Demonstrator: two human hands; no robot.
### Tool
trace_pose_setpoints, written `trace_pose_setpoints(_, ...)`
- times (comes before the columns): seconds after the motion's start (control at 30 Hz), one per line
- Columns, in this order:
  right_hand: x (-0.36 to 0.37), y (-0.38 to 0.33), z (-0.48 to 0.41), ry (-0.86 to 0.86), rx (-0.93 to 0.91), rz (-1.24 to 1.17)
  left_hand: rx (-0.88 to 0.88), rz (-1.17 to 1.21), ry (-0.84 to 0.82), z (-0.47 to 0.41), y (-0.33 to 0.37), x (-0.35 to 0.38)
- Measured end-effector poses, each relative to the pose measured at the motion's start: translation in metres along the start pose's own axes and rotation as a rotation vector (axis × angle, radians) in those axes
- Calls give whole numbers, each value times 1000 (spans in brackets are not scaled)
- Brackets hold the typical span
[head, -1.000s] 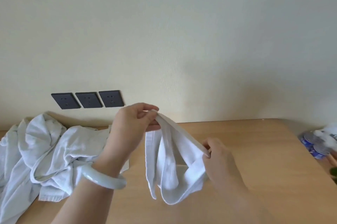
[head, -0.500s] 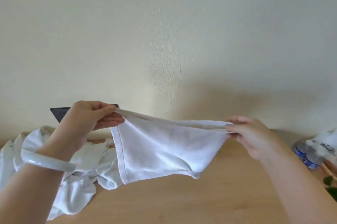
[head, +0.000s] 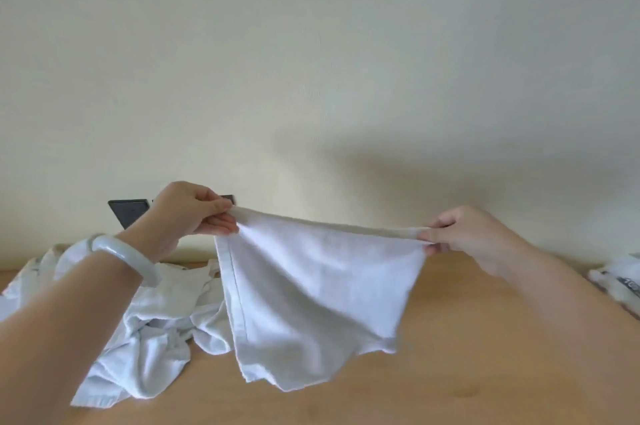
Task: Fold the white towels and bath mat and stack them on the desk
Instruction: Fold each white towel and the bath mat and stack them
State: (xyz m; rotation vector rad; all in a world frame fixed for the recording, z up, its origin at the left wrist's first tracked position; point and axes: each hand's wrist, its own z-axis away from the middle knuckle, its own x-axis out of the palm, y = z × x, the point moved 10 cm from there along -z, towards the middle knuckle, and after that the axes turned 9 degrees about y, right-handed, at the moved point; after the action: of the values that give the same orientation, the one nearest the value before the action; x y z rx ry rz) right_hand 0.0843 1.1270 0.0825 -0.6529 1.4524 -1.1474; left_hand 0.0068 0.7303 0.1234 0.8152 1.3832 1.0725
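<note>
The white towel hangs spread in front of us above the wooden surface. Its lower corners droop close to the wood, though we cannot tell whether they touch it. Nearest to us, on the left wrist, we see a pale bangle. Beside it a rumpled heap of white linen lies on the left part of the surface, partly behind the towel's left edge. Farther out, the left hand pinches the towel's top left corner between thumb and curled fingers. The right hand pinches the top right corner the same way, so the upper hem runs taut between them. At the far right edge sits some blurred white packaging. Behind the left hand, dark wall sockets show on the cream wall.
</note>
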Motion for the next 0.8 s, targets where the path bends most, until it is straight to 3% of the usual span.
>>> trace_pose_setpoints(0.13, 11, -5, -1, -71, -68, -39, -67, 33, 21, -10, -27, 7)
trace_pose_setpoints(0.27, 0, 1, -8, 56, -92, -16, -154, 183, 73, -17, -47, -1)
trace_pose_setpoints(0.37, -8, 2, -10, 163, -104, -131, -149, 175, 75, -18, -51, -3)
trace_pose_setpoints(0.47, -9, -17, -10, 237, -215, -69, -19, 18, 136, -24, -39, -6)
trace_pose_setpoints(0.57, 22, -39, -9, 86, -283, 15, 229, -309, 153, -22, -7, 9)
trace_pose_setpoints(0.8, 85, -42, -12, -47, -147, -44, 330, -113, -119, 10, 21, 89)
